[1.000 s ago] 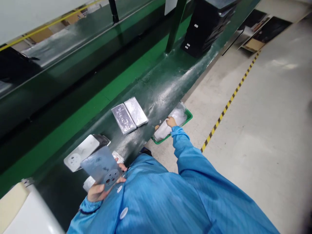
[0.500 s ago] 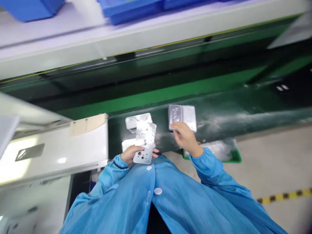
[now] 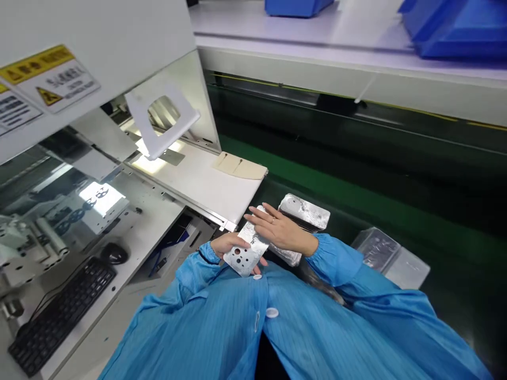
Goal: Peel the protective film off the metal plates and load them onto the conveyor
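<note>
My left hand (image 3: 231, 245) is closed on the lower edge of a flat silver plate (image 3: 247, 254) with round holes at its near end; it resembles a phone back cover. The plate tilts in front of my blue coat. Across its far end lies my right hand (image 3: 280, 231), fingers stretched out and flat, covering part of the surface. Whether anything thin is under those fingers is hidden. Just beyond my right hand sits a stack of similar silver plates (image 3: 307, 211). More shiny plates (image 3: 289, 256) show partly below my right wrist.
Clear plastic-looking packs (image 3: 407, 266) lie on the dark green bench at the right. On the left stands a white machine with a pale platform (image 3: 206, 184), a keyboard (image 3: 61, 316) and a mouse (image 3: 114, 253). Blue bins (image 3: 455, 31) sit on the shelf above.
The view has swung left toward the machine. My right hand has left the clear packs and come onto the silver plate, which my left hand still holds.
</note>
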Demonstrator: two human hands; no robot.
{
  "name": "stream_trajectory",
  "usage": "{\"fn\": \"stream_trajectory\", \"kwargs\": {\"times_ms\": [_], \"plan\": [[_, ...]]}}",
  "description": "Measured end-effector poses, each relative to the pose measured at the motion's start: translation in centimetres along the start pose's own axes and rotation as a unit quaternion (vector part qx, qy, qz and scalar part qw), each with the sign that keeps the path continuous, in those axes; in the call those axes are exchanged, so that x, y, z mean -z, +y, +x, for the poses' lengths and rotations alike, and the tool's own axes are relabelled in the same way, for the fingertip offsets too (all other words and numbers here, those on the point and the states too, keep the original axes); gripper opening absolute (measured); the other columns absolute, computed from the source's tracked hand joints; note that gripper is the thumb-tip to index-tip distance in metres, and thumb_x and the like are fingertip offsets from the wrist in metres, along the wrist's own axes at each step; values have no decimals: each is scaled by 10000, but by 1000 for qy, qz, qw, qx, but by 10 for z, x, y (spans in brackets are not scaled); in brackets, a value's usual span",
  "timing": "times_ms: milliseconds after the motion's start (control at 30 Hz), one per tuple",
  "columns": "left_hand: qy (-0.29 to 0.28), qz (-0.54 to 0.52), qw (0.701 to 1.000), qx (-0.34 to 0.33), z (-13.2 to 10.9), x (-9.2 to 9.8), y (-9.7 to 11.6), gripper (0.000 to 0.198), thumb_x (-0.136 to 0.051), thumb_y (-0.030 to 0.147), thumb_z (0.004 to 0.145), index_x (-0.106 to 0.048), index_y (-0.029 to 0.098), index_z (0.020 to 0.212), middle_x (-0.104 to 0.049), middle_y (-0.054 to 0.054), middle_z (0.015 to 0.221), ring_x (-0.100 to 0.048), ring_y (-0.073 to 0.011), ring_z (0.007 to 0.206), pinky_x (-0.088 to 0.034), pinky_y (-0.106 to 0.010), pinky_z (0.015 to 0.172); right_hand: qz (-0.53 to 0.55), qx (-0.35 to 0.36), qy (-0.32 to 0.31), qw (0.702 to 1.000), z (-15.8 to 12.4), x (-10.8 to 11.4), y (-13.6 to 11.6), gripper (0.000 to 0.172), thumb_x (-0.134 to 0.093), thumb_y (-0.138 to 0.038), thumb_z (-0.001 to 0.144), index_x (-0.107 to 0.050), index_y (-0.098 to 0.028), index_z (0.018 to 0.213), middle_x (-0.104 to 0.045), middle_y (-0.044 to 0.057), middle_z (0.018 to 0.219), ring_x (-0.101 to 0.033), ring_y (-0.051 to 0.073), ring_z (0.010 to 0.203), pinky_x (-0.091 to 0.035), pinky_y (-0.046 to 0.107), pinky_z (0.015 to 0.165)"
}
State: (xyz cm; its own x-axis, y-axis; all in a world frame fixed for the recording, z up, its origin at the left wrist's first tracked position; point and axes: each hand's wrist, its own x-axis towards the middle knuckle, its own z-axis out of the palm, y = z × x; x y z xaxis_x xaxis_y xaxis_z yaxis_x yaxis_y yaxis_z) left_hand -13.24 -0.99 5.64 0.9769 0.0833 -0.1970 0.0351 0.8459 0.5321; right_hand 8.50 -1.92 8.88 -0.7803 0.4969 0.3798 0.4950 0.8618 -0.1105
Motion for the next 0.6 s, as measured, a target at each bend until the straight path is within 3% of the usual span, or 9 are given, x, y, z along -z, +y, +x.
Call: {"fn": "stream_trajectory", "kwargs": {"times_ms": [67, 133, 233, 333, 400, 500, 600], "plan": [[30, -22, 999, -33, -13, 7, -2, 528, -478, 494, 855, -603, 64, 1134, -724, -203, 991, -674, -372, 980, -470, -542, 888, 23, -15, -22, 999, 17, -11, 3, 255, -319, -112, 942, -560, -190, 965, -600, 81, 1230, -454, 217, 1273, -288, 562, 1116], [111, -51, 983, -135, -24, 15, -6, 597, -471, 579, 829, -594, 86, 1141, -715, -192, 1030, -641, -376, 1055, -452, -549, 924, 63, -87, -31, 994, 28, -22, 3, 186, -368, -110, 894, -528, -203, 912, -611, 88, 1137, -539, 218, 1120, -316, 537, 1090], [261, -48, 906, -329, -27, 22, -16, 523, -643, 414, 750, -562, 157, 1199, -679, -136, 1160, -545, -349, 1210, -368, -540, 1040, 107, -240, -3, 965, 39, -36, -5, 173, -452, -102, 770, -473, -203, 909, -571, 120, 1009, -537, 251, 948, -443, 480, 909], [342, -15, 829, -442, -15, 17, -24, 730, -755, 211, 618, -482, 233, 1295, -581, -86, 1329, -435, -291, 1325, -269, -462, 1135, 104, -290, 9, 951, 50, -47, -22, 246, -496, -126, 714, -442, -187, 945, -524, 129, 962, -503, 279, 916, -458, 456, 805], [359, -32, 795, -489, -5, 10, -26, 717, -730, 289, 666, -452, 229, 1324, -512, -91, 1405, -405, -267, 1349, -250, -419, 1154, 133, -282, -1, 950, 57, -51, -33, 307, -582, -207, 712, -438, -191, 983, -508, 129, 1034, -490, 287, 966, -449, 459, 835], [382, -73, 770, -505, -2, 2, -21, 588, -606, 358, 778, -461, 193, 1323, -532, -110, 1386, -451, -269, 1313, -297, -434, 1135, 220, -263, 3, 939, 63, -52, -36, 465, -700, -372, 695, -443, -215, 1049, -490, 132, 1148, -468, 297, 1066, -439, 464, 883], [396, -105, 765, -497, -7, 4, -16, 558, -596, 319, 790, -482, 145, 1308, -634, -130, 1256, -522, -304, 1246, -347, -483, 1096, 271, -331, 65, 902, 66, -56, -23, 591, -764, -452, 631, -481, -203, 1087, -518, 139, 1150, -474, 301, 1085, -420, 479, 922]]}}
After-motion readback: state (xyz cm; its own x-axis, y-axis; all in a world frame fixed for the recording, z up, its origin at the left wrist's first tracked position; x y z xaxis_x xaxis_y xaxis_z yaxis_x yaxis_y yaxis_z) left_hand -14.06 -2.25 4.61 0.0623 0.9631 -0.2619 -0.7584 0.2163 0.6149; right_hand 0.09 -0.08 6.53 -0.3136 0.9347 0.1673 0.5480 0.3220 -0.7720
